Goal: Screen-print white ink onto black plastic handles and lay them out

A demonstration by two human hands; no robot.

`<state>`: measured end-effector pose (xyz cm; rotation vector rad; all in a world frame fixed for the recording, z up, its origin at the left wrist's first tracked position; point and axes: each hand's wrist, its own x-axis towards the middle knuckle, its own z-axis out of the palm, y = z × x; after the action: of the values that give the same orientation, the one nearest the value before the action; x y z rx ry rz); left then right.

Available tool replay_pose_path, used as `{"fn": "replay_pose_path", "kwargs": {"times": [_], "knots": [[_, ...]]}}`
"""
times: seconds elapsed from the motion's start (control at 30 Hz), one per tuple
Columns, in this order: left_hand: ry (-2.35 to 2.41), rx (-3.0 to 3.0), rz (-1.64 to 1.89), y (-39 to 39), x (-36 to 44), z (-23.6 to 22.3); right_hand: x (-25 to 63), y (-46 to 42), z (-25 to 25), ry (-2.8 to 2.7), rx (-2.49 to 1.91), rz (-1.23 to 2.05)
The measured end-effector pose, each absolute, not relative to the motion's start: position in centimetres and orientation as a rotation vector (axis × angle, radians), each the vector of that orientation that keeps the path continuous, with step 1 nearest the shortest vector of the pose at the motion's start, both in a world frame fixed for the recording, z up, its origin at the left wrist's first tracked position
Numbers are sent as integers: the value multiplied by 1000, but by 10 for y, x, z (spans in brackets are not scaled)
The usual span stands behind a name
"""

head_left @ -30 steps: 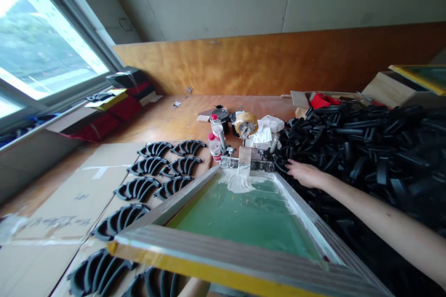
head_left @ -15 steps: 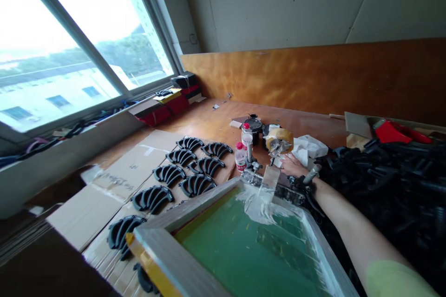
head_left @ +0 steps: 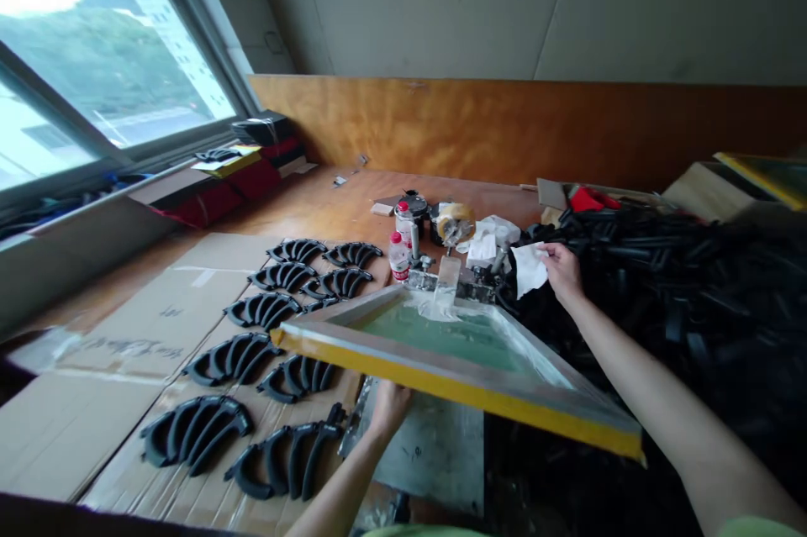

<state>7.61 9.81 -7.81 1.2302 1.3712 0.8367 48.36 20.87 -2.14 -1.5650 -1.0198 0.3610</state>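
In the head view, my right hand (head_left: 563,271) pinches a piece of white tissue (head_left: 530,270) by its right edge, held up in front of the black pile. My left hand (head_left: 391,404) is under the raised near edge of the screen printing frame (head_left: 463,381), above a grey base plate (head_left: 435,453); its fingers are hidden behind the frame. The frame has yellow tape along its near side and a green mesh (head_left: 441,335). Its far end meets a hinge clamp (head_left: 449,281).
Curved black parts (head_left: 195,432) lie in rows on cardboard (head_left: 132,402) at left. Past the clamp stand bottles with red caps (head_left: 399,258), a tape roll (head_left: 455,223) and crumpled white tissue (head_left: 495,233). A large heap of black parts (head_left: 668,302) covers the right side.
My right hand has come back from beside the tape roll, now with white tissue in it. My left hand has come into view under the frame, whose near edge looks raised. The view has shifted right.
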Motion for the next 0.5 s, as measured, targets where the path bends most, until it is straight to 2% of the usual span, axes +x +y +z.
{"fn": "replay_pose_path", "kwargs": {"times": [0.13, 0.23, 0.4, 0.5], "knots": [[1384, 1333, 911, 76, 70, -85, 465, 108, 6, -811, -1568, 470], [1176, 1295, 906, 57, 78, -70, 417, 47, 9, -814, -1563, 687], [835, 935, 764, 22, 104, -48, 307, -2, -9, -1101, -1486, 995], [766, 732, 772, 9, 108, -52, 256, -10, -30, -1320, -1482, 1017]]}}
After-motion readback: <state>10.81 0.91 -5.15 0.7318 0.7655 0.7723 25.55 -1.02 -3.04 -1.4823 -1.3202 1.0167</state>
